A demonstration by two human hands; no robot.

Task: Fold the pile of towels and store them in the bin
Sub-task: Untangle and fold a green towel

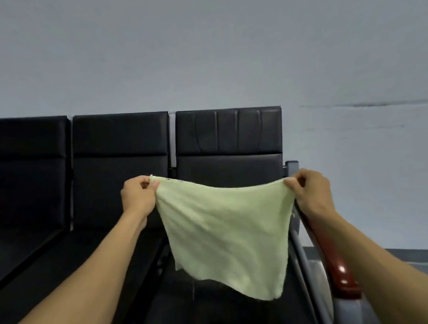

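A pale green towel (pixel 227 233) hangs spread in the air in front of me, over the rightmost black seat. My left hand (pixel 139 195) pinches its upper left corner between thumb and fingers. My right hand (pixel 308 189) pinches the upper right corner. The top edge sags a little between the two hands, and the lower edge hangs free, slanting down to the right. No bin and no pile of towels are in view.
A row of three black padded seats (pixel 121 157) stands against a pale grey wall (pixel 196 46). A glossy red-brown armrest (pixel 335 262) on a grey metal frame runs along the right side of the nearest seat. Grey floor shows at the far right.
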